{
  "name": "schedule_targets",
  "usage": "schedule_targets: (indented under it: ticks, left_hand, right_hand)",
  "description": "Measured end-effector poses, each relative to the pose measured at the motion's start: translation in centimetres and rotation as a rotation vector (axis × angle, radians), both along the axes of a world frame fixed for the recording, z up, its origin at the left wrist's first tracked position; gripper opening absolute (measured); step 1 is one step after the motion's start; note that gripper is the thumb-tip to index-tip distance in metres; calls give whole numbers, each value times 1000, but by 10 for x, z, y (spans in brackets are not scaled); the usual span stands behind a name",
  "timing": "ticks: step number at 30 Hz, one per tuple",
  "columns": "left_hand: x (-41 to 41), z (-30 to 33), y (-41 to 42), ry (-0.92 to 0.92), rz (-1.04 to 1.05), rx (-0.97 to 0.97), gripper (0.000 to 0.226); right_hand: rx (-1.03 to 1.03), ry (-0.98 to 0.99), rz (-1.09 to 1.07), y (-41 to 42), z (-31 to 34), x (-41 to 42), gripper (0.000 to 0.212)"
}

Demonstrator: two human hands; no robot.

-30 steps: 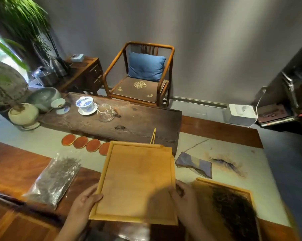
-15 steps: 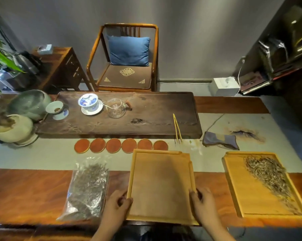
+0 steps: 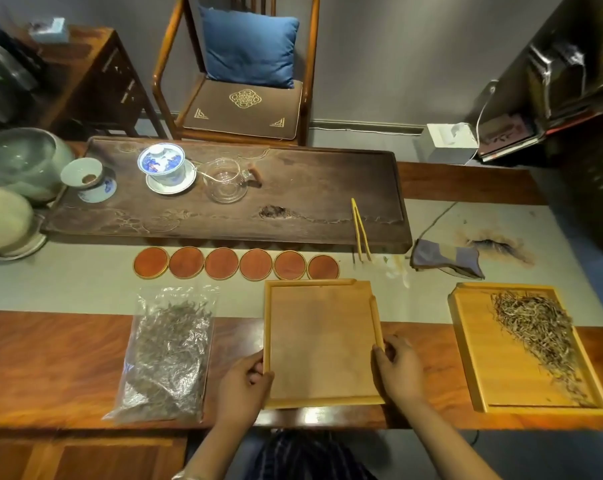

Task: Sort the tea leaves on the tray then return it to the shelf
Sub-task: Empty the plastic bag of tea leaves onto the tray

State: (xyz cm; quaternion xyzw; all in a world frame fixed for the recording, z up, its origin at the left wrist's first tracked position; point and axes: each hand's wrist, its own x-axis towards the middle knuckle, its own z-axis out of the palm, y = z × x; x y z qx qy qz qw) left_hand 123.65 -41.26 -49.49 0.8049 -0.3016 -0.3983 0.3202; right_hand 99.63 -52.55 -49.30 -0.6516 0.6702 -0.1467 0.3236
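Note:
An empty bamboo tray (image 3: 322,341) lies flat on the table straight in front of me. My left hand (image 3: 244,386) grips its left rim near the front corner. My right hand (image 3: 397,368) holds its right rim. A second bamboo tray (image 3: 473,358) sits to the right, with a pile of pale tea leaves (image 3: 535,334) along its right side. A clear plastic bag of tea leaves (image 3: 170,355) lies to the left of the empty tray.
Several round red coasters (image 3: 237,264) line up behind the tray. Yellow tongs (image 3: 359,230) lean off a dark wooden tea board (image 3: 321,188) holding a gaiwan (image 3: 162,164) and glass pitcher (image 3: 225,180). A folded cloth (image 3: 447,258) lies right. A shelf (image 3: 577,81) stands far right.
The empty tray was held up tilted in both hands, then came down; it now lies flat on the table. My view has swung right and downward, bringing the tray of leaves fully into sight.

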Motion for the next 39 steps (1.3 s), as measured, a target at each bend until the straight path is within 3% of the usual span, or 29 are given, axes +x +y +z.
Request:
schedule_targets:
  ticks: [3,9,14,19,22,27,29,34,39]
  left_hand:
    - [-3,-1,-4,-8,-1,-26,25]
    - [-3,-2,-7,-15,-60,-77,52]
    - [-2,-13,-6,-32,-48,0,26]
    - [6,-18,-7,-21,-125,41,18]
    - [30,-9,-5,-92,-85,13,17]
    - [101,12,14,-290,203,-84,24]
    - [129,15,19,-401,265,-51,40]
    - [163,9,15,-475,123,141,86]
    - [154,-17,-1,-429,54,295,113]
  right_hand:
    - [15,11,-13,0,-6,-3,19]
    - [29,-26,-40,-1,-13,-6,17]
    - [67,-38,-102,-1,-20,-7,8]
    - [129,-3,-68,-6,-12,-5,14]
    - [14,98,-57,-11,2,12,26]
    - [-94,-82,244,-13,29,110,18]
    - [-73,-144,413,-16,32,162,15]
    - [-56,-132,746,-27,25,265,17]
    - [-93,19,959,-42,0,310,16]
